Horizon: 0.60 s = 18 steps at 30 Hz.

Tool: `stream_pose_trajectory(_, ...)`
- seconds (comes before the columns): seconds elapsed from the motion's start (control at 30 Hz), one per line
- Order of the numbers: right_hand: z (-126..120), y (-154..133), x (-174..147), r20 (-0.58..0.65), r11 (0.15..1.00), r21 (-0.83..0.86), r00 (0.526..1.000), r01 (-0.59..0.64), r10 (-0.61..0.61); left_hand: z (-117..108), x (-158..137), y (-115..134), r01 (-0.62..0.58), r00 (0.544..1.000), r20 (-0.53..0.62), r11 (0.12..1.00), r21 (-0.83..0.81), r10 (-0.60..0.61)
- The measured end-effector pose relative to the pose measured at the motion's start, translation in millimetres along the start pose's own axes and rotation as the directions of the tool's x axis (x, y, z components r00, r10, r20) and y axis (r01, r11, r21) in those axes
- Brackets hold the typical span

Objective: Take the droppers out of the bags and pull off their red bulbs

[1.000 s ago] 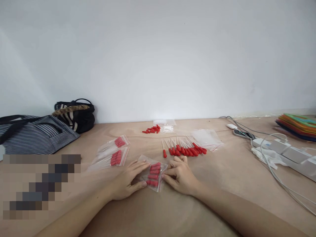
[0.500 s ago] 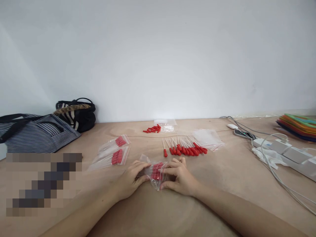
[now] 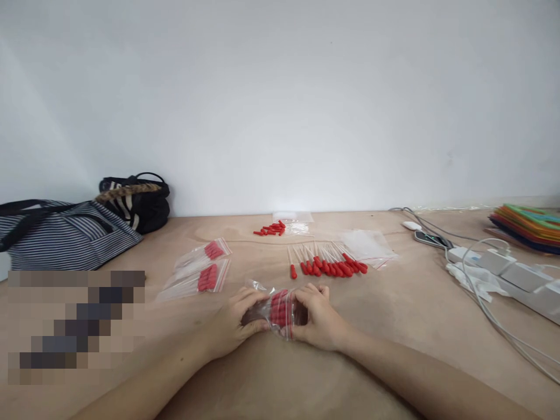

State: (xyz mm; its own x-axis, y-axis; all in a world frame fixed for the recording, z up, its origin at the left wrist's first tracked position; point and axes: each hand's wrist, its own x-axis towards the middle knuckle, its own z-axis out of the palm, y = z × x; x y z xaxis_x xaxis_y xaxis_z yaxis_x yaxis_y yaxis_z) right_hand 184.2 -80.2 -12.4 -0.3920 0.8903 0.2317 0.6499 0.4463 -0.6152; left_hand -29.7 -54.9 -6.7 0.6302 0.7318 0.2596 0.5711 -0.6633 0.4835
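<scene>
Spreading across the foreground: brown table [image 3: 266, 379]. At its left, a striped bag [image 3: 74, 239]. Near the front, left hand [image 3: 238, 321] and right hand [image 3: 321, 318] face each other. Clear zip bag [image 3: 289, 318] lies between them: left fingers closed on one end, right fingers gripping the red-lined edge opposite. Beyond the right hand, red-tipped sticks [image 3: 335, 268] in an uneven row. Smallest: red bulbs [image 3: 278, 310] bunched inside the held plastic, between both sets of fingertips.
</scene>
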Motion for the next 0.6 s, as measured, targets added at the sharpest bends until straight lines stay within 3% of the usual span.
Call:
stream_pose_trajectory(0.23, 3.4, -1.2, -3.2, -0.046, 0.994, -0.109, 0.998, 0.026, -0.031, -2.5, 1.2, 2.7, -0.019, 1.0, 0.019, 1.0, -0.002, 0.019)
stream_pose_trajectory(0.43, 6.4, -2.6, -5.4, -0.096, 1.0, -0.019, 0.995, -0.002, 0.0, -3.4, 1.6, 2.5, -0.015, 0.999, 0.028, 1.0, -0.01, 0.015)
stream_pose_trajectory(0.6, 6.8, -1.4, -3.0, -0.051, 1.0, 0.008, 0.999, 0.0, 0.0, -2.3, 1.7, 0.2, -0.01, 0.999, 0.04, 1.0, -0.023, 0.011)
